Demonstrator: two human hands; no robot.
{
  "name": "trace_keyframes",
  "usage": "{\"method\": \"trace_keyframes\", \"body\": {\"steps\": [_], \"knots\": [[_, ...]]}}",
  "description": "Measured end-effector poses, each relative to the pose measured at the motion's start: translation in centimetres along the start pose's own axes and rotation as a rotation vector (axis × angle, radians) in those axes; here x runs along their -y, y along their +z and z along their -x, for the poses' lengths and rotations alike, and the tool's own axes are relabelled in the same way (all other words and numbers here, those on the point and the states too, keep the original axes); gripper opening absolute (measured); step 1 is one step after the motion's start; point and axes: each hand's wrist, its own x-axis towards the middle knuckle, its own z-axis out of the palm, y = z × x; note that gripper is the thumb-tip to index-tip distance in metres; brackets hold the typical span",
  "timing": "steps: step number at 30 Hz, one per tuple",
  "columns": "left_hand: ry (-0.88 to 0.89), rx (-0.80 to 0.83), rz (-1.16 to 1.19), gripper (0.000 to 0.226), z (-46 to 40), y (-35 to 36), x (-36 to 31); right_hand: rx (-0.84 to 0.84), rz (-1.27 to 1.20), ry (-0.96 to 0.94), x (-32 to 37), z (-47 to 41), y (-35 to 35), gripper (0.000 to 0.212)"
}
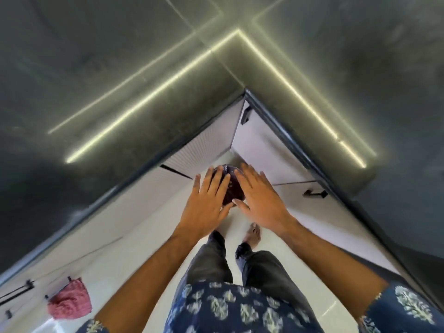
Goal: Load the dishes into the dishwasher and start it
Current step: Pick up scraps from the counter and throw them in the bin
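Observation:
A dark purple dish (232,188), round and glossy, sits between my two hands in front of me, above the floor. My left hand (206,200) lies over its left side with fingers straight and spread, thumb under the near edge. My right hand (258,195) covers its right side the same way, fingers straight. Most of the dish is hidden by my hands. No dishwasher is in view.
A dark grey L-shaped countertop (144,92) wraps the corner ahead, with light reflections on it. White cabinet fronts with black handles (314,193) run below it. A pink cloth (69,300) hangs from a handle at lower left. My legs stand on the pale floor (149,248).

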Motion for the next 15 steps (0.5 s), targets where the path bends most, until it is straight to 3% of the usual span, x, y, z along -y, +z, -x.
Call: {"method": "trace_keyframes", "body": {"steps": [9, 15], "knots": [[0.055, -0.399, -0.072, 0.067, -1.4, -15.4, 5.2, -0.317, 0.104, -0.078, 2.7, -0.1, -14.4, 0.074], [-0.161, -0.351, -0.077, 0.068, -10.6, -20.4, 13.0, -0.411, 0.082, -0.101, 0.6, -8.6, -21.8, 0.069]]}}
